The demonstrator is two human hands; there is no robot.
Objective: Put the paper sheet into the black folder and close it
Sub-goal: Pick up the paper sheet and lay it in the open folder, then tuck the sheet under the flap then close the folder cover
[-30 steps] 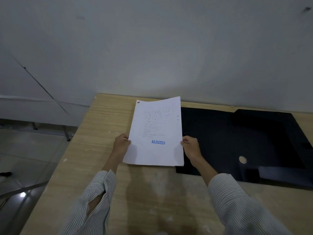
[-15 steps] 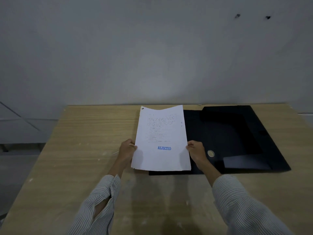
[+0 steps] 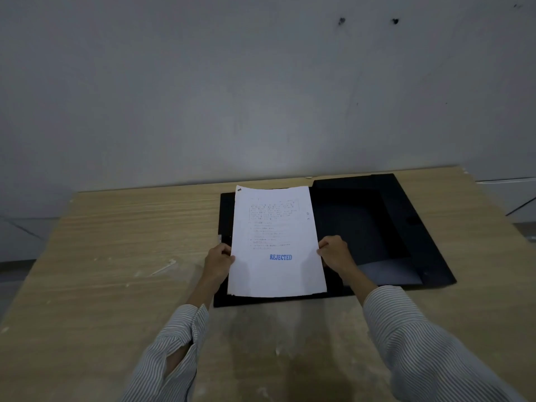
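Paper sheet [image 3: 275,242] and folder share a long wooden table [image 3: 116,256] pushed against a pale wall [image 3: 261,82], and that table is the largest thing in view. On it the black folder [image 3: 406,227] lies fully opened and flat, its inner side facing up, so both panels are ready to receive the page. Its right half shows a raised flap or pocket along the near edge, though the dark surface makes the details hard to read.

Over the folder's left panel the page is held portrait-wise, printed side up, with a blue REJECTED stamp [image 3: 280,257] near its lower part. It appears lifted a little at the near edge; I cannot tell whether its far edge touches the folder.

Two striped sleeves [image 3: 420,343] reach in from below. The left hand [image 3: 218,261] pinches the page's left margin and the right hand [image 3: 333,252] pinches the right margin, thumbs on top. Gripping both sides at mid-height likely keeps the thin page level and square to the panel, so it can be lowered without buckling.
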